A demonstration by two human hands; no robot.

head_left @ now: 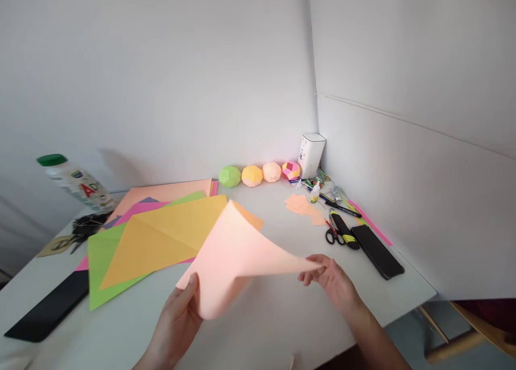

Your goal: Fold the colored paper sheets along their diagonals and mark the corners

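Observation:
A sheet of peach-pink paper (231,252) is held up over the white table, bent into a curve. My left hand (179,316) grips its lower left edge, thumb on top and fingers behind. At the other end, my right hand (328,278) pinches the narrow right tip between thumb and fingers. Behind the sheet lie a yellow-orange sheet (161,230) and a green sheet (108,276), overlapping each other. Small peach paper pieces (300,204) rest beyond my right hand.
Along the wall stand a green paper ball (229,176), an orange one (252,175) and others. Scissors (334,237), a cutter (344,230), a black phone (377,252) and a glue bottle (315,193) lie right. A white bottle (78,185) stands left, near a black flat object (48,308).

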